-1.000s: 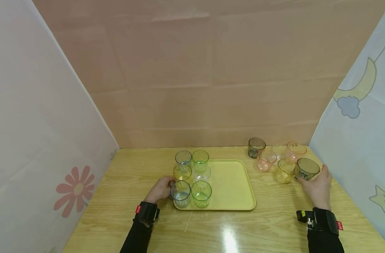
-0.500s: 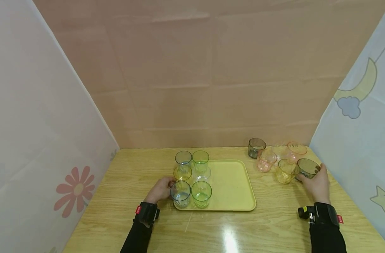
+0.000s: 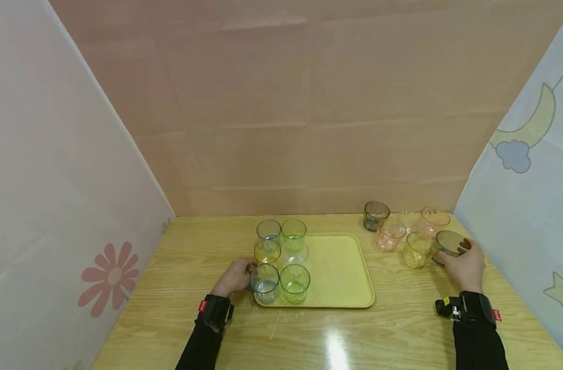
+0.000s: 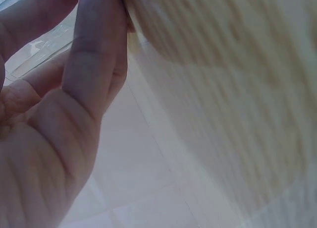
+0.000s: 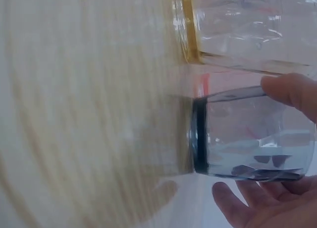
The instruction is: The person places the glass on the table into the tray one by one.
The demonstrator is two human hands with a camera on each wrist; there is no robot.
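In the head view my right hand (image 3: 468, 264) grips a dark grey glass (image 3: 449, 241) on the table at the right. The right wrist view has my thumb (image 5: 292, 91) against one side of this glass (image 5: 247, 134) and my fingertips at the other. Close beside it stands a yellow glass (image 3: 417, 249). My left hand (image 3: 235, 277) holds the left side of a blue-rimmed glass (image 3: 264, 285) at the tray's near left corner; its fingers are partly hidden behind the rim. Curled left fingers (image 4: 94, 49) show in the left wrist view, with clear glass between them.
The yellow tray (image 3: 341, 272) bears two columns of glasses at its left, including a green one (image 3: 294, 285) and a yellow one (image 3: 267, 253). Pink glasses (image 3: 391, 236) and another dark glass (image 3: 376, 216) stand back right. Paper walls enclose the wooden table (image 3: 170, 308).
My right hand has shifted slightly around the dark grey glass, its fingers now showing more inside the far rim. The left hand and the glasses on the tray look unchanged.
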